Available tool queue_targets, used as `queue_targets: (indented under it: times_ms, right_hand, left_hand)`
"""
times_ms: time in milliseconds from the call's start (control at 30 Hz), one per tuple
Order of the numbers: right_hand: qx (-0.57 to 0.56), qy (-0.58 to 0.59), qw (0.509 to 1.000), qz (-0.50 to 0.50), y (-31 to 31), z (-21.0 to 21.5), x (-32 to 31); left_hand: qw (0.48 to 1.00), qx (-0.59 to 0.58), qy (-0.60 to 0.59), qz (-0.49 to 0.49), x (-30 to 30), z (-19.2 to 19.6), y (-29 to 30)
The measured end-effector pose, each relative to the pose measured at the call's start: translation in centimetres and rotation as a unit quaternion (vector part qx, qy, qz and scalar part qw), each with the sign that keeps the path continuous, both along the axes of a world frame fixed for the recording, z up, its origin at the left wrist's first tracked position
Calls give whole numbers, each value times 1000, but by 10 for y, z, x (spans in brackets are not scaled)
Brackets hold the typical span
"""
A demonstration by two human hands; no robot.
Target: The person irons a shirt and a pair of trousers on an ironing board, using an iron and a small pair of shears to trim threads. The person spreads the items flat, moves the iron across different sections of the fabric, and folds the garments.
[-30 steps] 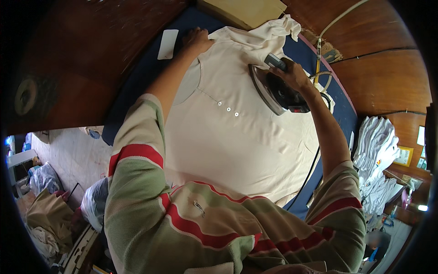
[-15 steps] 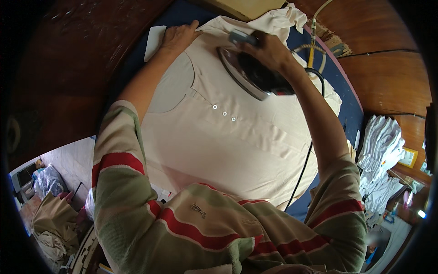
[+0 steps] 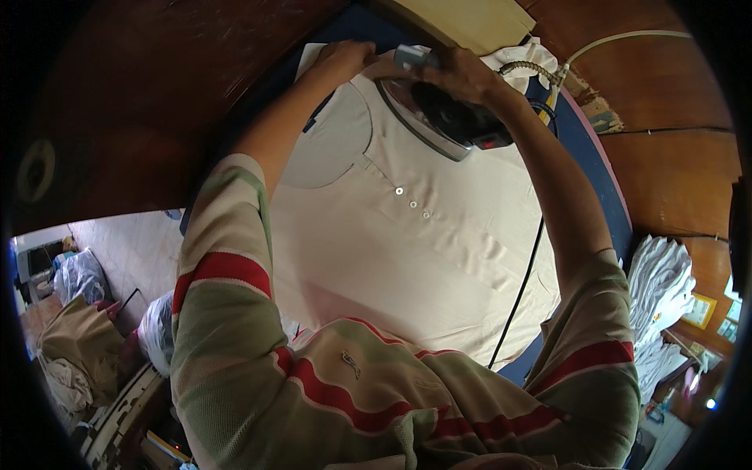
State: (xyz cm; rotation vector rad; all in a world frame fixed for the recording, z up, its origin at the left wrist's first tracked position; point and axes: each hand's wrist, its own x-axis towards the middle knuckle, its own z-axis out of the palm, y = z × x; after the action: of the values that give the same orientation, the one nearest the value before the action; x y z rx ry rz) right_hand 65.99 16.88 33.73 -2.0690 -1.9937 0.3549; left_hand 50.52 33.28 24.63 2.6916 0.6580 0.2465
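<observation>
A cream shirt (image 3: 352, 243) lies spread front side up, its open neckline pointing to the left. Three white buttons (image 3: 413, 204) run along its placket. My right hand (image 3: 462, 74) is wrapped round the handle of a clothes iron (image 3: 439, 117), whose soleplate rests on the shirt's far shoulder area. At the shirt's far left edge, my left hand (image 3: 345, 59) is closed on the cloth near the shoulder; its fingertips are partly hidden. A white flat piece (image 3: 309, 56) shows beside that hand.
A dark blue ironing surface (image 3: 603, 200) lies under the shirt. The iron's black cord (image 3: 521, 298) hangs toward me past my right forearm. A pale box (image 3: 478, 19) stands at the far edge. Stacked white garments (image 3: 662, 282) are at the right, bags and cloth (image 3: 82, 337) at the lower left.
My left hand has shifted right and farther away along the shirt's edge. The iron has moved slightly toward the far shoulder, still in my right hand. The whole view has shifted somewhat.
</observation>
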Motion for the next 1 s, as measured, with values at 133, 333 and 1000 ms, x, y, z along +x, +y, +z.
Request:
queue_targets:
  times_ms: [133,333,1000]
  right_hand:
    - [-60,41,996,44,-13,34,-38]
    - [-62,-32,996,55,21,18,-57]
    - [-168,-39,952,251,37,38,-116]
  left_hand:
    - [992,-59,-106,41,-54,12,-11]
    - [954,-11,-14,299,-191,19,-106]
    - [932,-178,-8,314,-218,17,-108]
